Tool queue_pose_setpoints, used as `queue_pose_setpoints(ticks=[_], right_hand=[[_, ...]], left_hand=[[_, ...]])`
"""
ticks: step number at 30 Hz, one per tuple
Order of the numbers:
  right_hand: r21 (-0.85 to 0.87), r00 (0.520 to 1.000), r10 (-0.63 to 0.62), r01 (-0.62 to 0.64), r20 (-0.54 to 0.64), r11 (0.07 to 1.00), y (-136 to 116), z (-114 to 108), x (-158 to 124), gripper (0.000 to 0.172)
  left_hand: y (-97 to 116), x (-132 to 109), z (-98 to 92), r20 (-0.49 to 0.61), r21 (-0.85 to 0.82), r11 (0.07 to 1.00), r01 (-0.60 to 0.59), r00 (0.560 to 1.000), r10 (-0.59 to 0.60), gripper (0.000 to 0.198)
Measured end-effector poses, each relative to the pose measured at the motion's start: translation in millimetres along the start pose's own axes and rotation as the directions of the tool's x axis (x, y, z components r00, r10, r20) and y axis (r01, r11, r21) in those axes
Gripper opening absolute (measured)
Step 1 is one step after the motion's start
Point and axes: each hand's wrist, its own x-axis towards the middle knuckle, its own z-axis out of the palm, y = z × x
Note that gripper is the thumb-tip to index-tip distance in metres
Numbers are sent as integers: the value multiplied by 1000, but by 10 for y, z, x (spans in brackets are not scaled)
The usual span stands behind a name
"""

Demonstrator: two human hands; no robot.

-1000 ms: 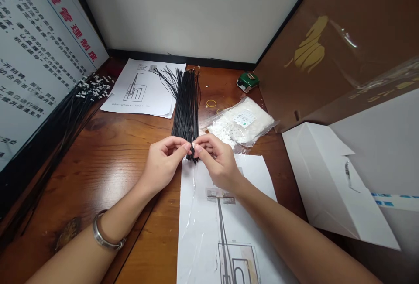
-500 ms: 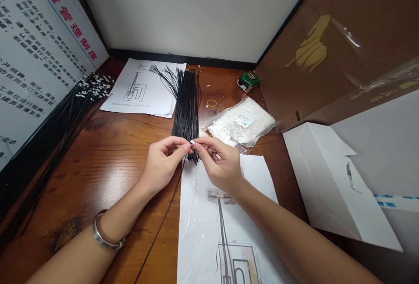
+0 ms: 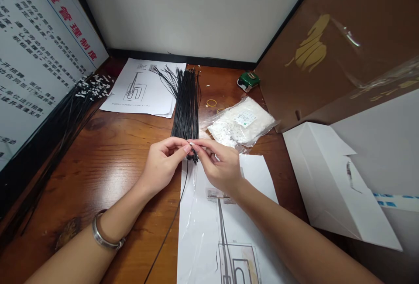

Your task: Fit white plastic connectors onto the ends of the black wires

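My left hand (image 3: 166, 162) pinches a thin black wire (image 3: 168, 230), which trails down over the table and out at the bottom edge. Fingertip to fingertip with it, my right hand (image 3: 220, 162) is closed on a small white connector (image 3: 191, 143). The wire's end meets the connector between the fingers, though how far it sits inside is hidden. Just behind both hands lies a thick bundle of black wires (image 3: 186, 105). A clear bag of white connectors (image 3: 244, 120) rests beyond my right hand.
Under my right arm is a printed drawing sheet (image 3: 229, 227); another drawing (image 3: 140, 87) lies at the back. Wires with white ends (image 3: 93, 87) lean along the left board. A green tape measure (image 3: 248, 81), rubber band (image 3: 211, 103) and white box (image 3: 327, 179) stand right.
The trailing wire has swung slightly to the right. The white connector has tilted a little and shows less between my fingertips, while both hands stay nearly in place.
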Motion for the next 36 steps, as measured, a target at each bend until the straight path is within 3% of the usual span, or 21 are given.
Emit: queue_pose_setpoints(ticks=[18,31,36], right_hand=[[57,1000,17,-17,-3,998,-6,9,-4,13],[-40,994,-106,107,41,993,7,2,32,18],[11,998,-64,64,-2,998,12,15,22,15]], left_hand=[[-7,-15,29,23,22,999,-40,999,39,12],[-43,-7,0,60,52,999,-14,998,10,17],[-28,-17,28,5,50,999,-16,1000,15,17]])
